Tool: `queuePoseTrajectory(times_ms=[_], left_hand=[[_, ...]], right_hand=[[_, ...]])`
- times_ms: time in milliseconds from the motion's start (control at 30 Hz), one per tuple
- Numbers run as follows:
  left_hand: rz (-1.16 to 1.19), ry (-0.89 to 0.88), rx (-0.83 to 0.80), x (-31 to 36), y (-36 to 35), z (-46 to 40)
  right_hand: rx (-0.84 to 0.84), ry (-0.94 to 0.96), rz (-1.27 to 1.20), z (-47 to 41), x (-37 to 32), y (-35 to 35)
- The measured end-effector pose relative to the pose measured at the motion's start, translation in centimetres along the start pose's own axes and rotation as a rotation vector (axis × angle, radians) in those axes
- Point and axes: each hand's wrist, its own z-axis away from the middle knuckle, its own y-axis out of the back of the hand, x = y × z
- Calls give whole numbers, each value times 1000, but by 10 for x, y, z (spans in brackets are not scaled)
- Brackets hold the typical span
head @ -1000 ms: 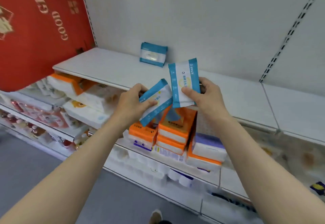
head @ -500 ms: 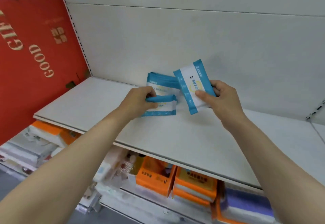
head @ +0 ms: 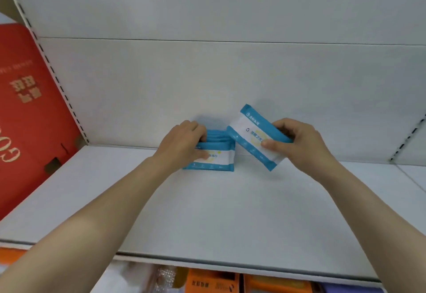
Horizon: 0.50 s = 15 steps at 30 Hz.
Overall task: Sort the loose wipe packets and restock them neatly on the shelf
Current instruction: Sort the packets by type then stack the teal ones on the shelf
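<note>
Two hands work the shelf (head: pixel 230 212): left hand (head: pixel 182 143) pinches the standing packet (head: pixel 216 159); right hand (head: pixel 297 143) grips a tilted packet (head: pixel 251 136).

The shelf (head: pixel 230 219) looks like painted metal, pale grey, smooth and matt, as does the back panel (head: pixel 207 74) behind it. The wipe packets (head: pixel 216 154) and the tilted packet (head: pixel 251 136) appear to be thin plastic film, blue and white, slightly glossy and soft-creased. The red box (head: pixel 27 108) looks like matt cardboard with shiny gold lettering.
</note>
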Motion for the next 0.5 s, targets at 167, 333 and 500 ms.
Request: queuePoseTrajectory(times_ms=[167, 333, 500], left_hand=[[206, 74, 102, -29, 5, 17], [281, 141, 247, -46, 20, 30], [203, -74, 57, -33, 12, 32]], right_hand=[[-154, 53, 290, 2, -8, -42], [-192, 287, 490, -3, -19, -96], [41, 519, 739, -15, -12, -130]])
